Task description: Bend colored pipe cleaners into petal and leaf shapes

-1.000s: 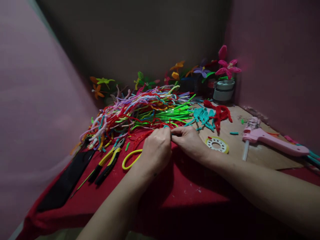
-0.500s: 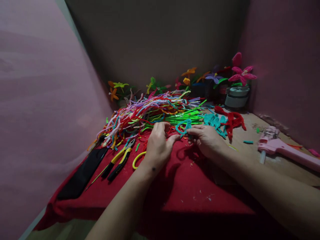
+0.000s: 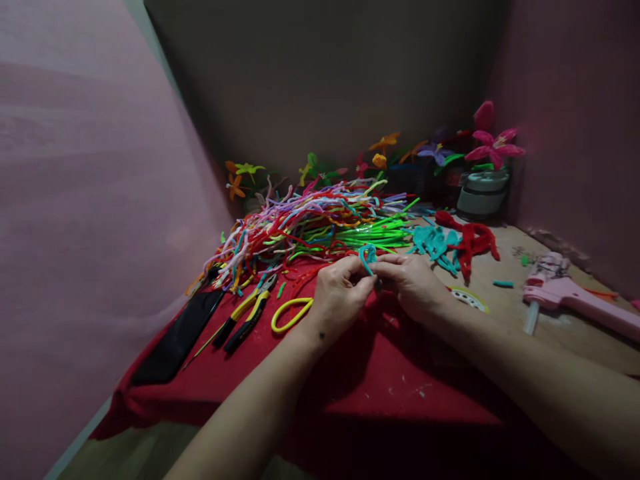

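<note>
Bringing left hand (image 3: 340, 295) up to right hand (image 3: 416, 283) since the earlier frame; pinching teal loop (image 3: 371, 252) between nearly closed fingertips of both; calling for light, even pressure.

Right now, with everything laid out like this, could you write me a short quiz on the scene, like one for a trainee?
1. What do the left hand and right hand both have at their fingertips? A: an orange flower; B: a turquoise pipe-cleaner loop; C: a glue stick.
2. True or false: the pink glue gun rests on the brown board.
3. Which hand is nearer the yellow-and-black pliers?

Key: 1. B. 2. True. 3. The left hand.
</note>
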{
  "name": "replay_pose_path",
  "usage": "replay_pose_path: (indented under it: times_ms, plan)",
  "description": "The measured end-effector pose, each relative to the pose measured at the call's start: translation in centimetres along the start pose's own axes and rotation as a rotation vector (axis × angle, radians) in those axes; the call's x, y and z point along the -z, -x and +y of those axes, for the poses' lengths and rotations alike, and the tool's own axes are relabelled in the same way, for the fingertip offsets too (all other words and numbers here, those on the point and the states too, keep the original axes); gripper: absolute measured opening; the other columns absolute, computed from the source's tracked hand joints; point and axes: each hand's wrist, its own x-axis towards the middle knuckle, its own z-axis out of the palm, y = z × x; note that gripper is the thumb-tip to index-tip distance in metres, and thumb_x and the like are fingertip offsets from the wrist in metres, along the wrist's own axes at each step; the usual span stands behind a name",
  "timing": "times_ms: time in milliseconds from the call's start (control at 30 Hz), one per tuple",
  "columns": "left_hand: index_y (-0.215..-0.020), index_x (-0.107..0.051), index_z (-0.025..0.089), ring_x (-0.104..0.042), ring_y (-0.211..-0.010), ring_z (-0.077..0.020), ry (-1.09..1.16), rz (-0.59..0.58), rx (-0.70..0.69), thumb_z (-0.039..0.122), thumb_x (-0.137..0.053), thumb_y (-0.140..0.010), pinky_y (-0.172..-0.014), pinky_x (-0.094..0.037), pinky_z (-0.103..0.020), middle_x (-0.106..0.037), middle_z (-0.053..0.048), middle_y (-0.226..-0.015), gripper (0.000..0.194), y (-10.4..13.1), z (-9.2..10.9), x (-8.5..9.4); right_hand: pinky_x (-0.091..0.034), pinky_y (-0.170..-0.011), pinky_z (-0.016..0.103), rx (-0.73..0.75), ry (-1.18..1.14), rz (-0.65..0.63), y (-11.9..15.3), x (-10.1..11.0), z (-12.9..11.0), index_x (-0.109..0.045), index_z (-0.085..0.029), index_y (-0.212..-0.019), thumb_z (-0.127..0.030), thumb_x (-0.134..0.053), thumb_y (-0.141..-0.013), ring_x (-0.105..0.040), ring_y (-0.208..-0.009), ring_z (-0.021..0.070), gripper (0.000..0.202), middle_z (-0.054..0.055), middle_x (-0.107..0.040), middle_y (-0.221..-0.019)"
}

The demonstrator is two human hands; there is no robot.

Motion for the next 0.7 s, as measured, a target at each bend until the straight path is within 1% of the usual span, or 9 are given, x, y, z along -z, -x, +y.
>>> replay_pose_path:
  times_ms: [133,233,300,333,367,433,500,600,700]
  plan:
    - [-0.056,-0.048,0.017,-0.040,-0.056,-0.0085,-0.136,0.084,-0.083,0.019,-0.054,-0.074,-0.056,-0.034,-0.021,-0.043,0.003,-0.057,0.019,0.2,0.1,-0.2,-0.033,-0.047,0.023,-0.003,-0.081,-0.048,0.1,-0.1,0.0,-0.059,-0.014,-0.054,-0.027,-0.069,-0.061,-0.043,-0.047,0.0078,0.017,-0.001,-0.051,-0.051]
    - [-0.060,-0.051,0.017,-0.043,-0.061,-0.0093,-0.201,0.157,-0.164,0.021,-0.053,-0.076,-0.059,-0.037,-0.021,-0.045,0.001,-0.067,0.016,0.2,0.1,-0.1,-0.033,-0.048,0.024,-0.022,-0.146,-0.070,0.1,-0.2,-0.1,-0.058,-0.014,-0.055,-0.027,-0.069,-0.061,-0.044,-0.048,0.0082,0.018,-0.001,-0.051,-0.051]
    - [-0.066,-0.053,0.018,-0.045,-0.064,-0.0088,-0.180,0.195,-0.192,0.021,-0.054,-0.076,-0.060,-0.039,-0.021,-0.047,-0.001,-0.078,0.010,0.2,0.1,-0.1,-0.034,-0.047,0.024,-0.033,-0.171,-0.080,0.2,-0.2,-0.2,-0.058,-0.014,-0.055,-0.027,-0.068,-0.062,-0.045,-0.048,0.0088,0.017,0.000,-0.052,-0.052]
    - [-0.070,-0.053,0.018,-0.046,-0.062,-0.0080,-0.132,0.188,-0.176,0.022,-0.054,-0.076,-0.059,-0.039,-0.021,-0.048,-0.001,-0.081,0.007,0.2,0.1,-0.1,-0.034,-0.046,0.024,-0.035,-0.179,-0.085,0.2,-0.2,-0.3,-0.059,-0.014,-0.055,-0.026,-0.067,-0.061,-0.045,-0.048,0.0092,0.016,0.000,-0.053,-0.053]
    - [-0.075,-0.053,0.018,-0.047,-0.059,-0.0071,-0.065,0.152,-0.141,0.023,-0.053,-0.077,-0.057,-0.040,-0.020,-0.049,-0.001,-0.081,0.005,0.2,0.0,-0.1,-0.034,-0.045,0.024,-0.035,-0.186,-0.090,0.1,-0.2,-0.4,-0.059,-0.014,-0.055,-0.025,-0.067,-0.061,-0.046,-0.048,0.0095,0.015,0.000,-0.053,-0.053]
    - [-0.084,-0.050,0.018,-0.048,-0.054,-0.0066,0.080,0.023,-0.052,0.026,-0.050,-0.080,-0.053,-0.040,-0.019,-0.052,0.000,-0.076,0.008,0.1,-0.1,0.0,-0.033,-0.043,0.024,-0.045,-0.188,-0.106,0.1,0.0,-0.5,-0.059,-0.014,-0.056,-0.024,-0.066,-0.061,-0.046,-0.047,0.0097,0.013,0.001,-0.053,-0.053]
    - [-0.088,-0.048,0.018,-0.051,-0.055,-0.0076,0.152,-0.094,-0.001,0.028,-0.047,-0.083,-0.053,-0.041,-0.019,-0.054,0.002,-0.070,0.011,0.0,-0.1,0.1,-0.031,-0.041,0.023,-0.077,-0.179,-0.122,0.0,0.1,-0.6,-0.059,-0.014,-0.057,-0.023,-0.067,-0.061,-0.045,-0.046,0.0093,0.013,0.000,-0.053,-0.052]
    - [-0.088,-0.049,0.018,-0.054,-0.060,-0.0089,0.104,-0.139,0.002,0.031,-0.046,-0.084,-0.058,-0.042,-0.019,-0.057,0.001,-0.071,0.014,-0.1,-0.1,0.5,-0.029,-0.040,0.022,-0.141,-0.178,-0.142,-0.1,0.3,-1.0,-0.058,-0.014,-0.057,-0.022,-0.067,-0.059,-0.046,-0.046,0.0090,0.012,0.000,-0.053,-0.052]
    - [-0.092,-0.050,0.018,-0.055,-0.058,-0.0090,0.090,-0.192,0.000,0.033,-0.050,-0.081,-0.057,-0.043,-0.019,-0.057,0.002,-0.069,0.018,-0.2,-0.1,0.9,-0.028,-0.041,0.021,-0.164,-0.199,-0.127,-0.2,0.3,-1.3,-0.058,-0.013,-0.058,-0.019,-0.066,-0.059,-0.045,-0.046,0.0078,0.010,-0.001,-0.052,-0.051]
